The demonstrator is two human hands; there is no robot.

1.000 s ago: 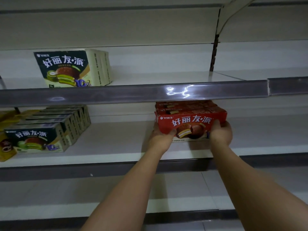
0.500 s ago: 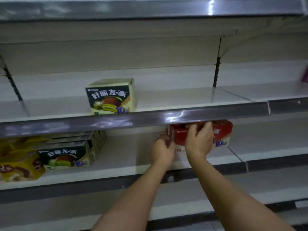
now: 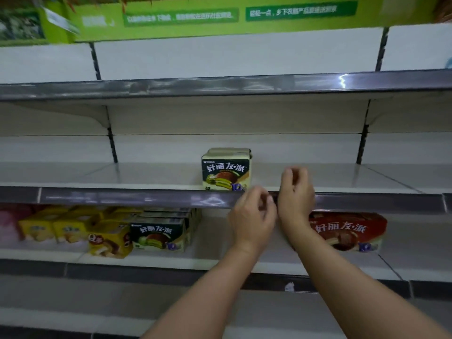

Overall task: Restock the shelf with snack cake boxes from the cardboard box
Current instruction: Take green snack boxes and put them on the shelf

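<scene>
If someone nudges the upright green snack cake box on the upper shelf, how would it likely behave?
The green snack cake box stands upright at the shelf front, so a push up high may tip it. It looks like stiff, probably light cardboard. Boxes behind it might brace it.

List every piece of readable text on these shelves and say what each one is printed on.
"好丽友·派": green snack cake box on the upper shelf; its "10" is partly hidden.
"好丽友·派": green box on the lower shelf.
"好丽友·派": red snack cake box on the lower shelf.
Green banner overhead: white lettering, too blurred to read.
Yellow boxes: print too blurred.
</scene>
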